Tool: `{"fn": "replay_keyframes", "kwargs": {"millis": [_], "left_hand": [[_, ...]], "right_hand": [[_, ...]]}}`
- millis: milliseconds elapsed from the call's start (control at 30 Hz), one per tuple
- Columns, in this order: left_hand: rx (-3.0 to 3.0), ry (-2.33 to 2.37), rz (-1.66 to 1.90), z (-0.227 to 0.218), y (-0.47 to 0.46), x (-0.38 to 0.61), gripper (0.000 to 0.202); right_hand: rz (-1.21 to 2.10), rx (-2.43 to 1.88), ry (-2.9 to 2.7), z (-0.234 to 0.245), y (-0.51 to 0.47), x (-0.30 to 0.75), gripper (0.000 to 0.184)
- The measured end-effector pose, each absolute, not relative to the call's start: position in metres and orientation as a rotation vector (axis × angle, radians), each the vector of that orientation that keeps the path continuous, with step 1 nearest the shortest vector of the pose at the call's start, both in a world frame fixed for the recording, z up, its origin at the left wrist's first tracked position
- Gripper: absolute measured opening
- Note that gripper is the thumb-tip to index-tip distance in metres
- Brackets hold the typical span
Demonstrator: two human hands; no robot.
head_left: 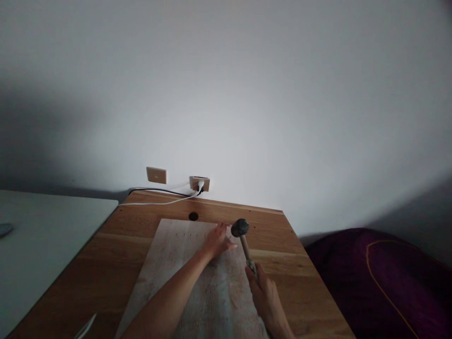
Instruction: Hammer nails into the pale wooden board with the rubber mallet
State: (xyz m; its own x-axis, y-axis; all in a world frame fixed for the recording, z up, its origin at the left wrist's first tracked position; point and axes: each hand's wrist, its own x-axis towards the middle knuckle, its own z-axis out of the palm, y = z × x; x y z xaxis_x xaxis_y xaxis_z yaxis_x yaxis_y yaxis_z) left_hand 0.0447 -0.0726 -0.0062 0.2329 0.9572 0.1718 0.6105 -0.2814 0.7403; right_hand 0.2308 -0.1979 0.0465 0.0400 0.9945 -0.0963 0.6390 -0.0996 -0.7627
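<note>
A mallet [240, 228] with a dark, rounded head and a light wooden handle is in my right hand [265, 293]. My right fingers wrap round the lower part of its handle. The mallet's head is beside the fingertips of my left hand [216, 241], near the far right corner of a pale wooden board [190, 268]. My left hand rests on the board, its thumb and fingers bent around a small, thin, light thing too small to name. A row of small dark dots runs along the board's far end, left of that hand.
The board lies on a brown wooden table [293, 268] with a round dark hole [193, 216]. Behind, cables [162, 203] run to a wall socket [199, 183]. A white surface [52, 235] adjoins at left. Purple fabric [349, 263] is at right. A pale flat object [85, 326] lies front left.
</note>
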Motion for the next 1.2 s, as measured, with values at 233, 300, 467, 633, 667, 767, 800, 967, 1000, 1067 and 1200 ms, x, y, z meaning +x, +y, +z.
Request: {"fn": "replay_keyframes", "kwargs": {"millis": [233,300,467,633,667,767,800,967,1000,1067,1200], "left_hand": [[1.883,1.351,0.88,0.001,-0.068,0.039,0.06],[1.829,1.322,0.857,0.01,-0.067,0.032,0.055],[2.077,1.006,0.705,0.042,-0.09,0.005,0.039],[2.448,1.019,0.448,0.058,-0.139,-0.012,0.03],[2.479,1.052,0.415,0.056,-0.146,-0.012,0.029],[2.52,1.124,0.356,0.048,-0.157,-0.009,0.028],[2.517,1.136,0.343,0.045,-0.159,-0.007,0.029],[2.456,1.13,0.367,0.04,-0.152,-0.001,0.028],[2.409,1.111,0.413,0.041,-0.146,-0.001,0.027],[2.257,1.111,0.573,0.042,-0.13,-0.001,0.026],[1.954,1.334,0.905,0.034,-0.092,0.003,0.025]], "right_hand": [[0.907,-1.797,-1.668,0.05,-0.194,0.238,0.052],[0.888,-1.828,-1.624,0.048,-0.196,0.243,0.055],[0.919,-1.944,-1.497,0.025,-0.211,0.261,0.059],[0.954,-1.965,-1.454,0.002,-0.225,0.269,0.066],[0.946,-1.945,-1.471,0.001,-0.226,0.269,0.064],[0.958,-1.892,-1.525,0.008,-0.228,0.267,0.058],[0.983,-1.886,-1.534,0.011,-0.228,0.267,0.056],[1.02,-1.919,-1.491,0.012,-0.226,0.266,0.062],[1.008,-1.915,-1.479,0.009,-0.226,0.267,0.063],[0.984,-1.898,-1.458,0.003,-0.225,0.267,0.063],[0.954,-1.894,-1.441,-0.005,-0.225,0.267,0.066]]}}
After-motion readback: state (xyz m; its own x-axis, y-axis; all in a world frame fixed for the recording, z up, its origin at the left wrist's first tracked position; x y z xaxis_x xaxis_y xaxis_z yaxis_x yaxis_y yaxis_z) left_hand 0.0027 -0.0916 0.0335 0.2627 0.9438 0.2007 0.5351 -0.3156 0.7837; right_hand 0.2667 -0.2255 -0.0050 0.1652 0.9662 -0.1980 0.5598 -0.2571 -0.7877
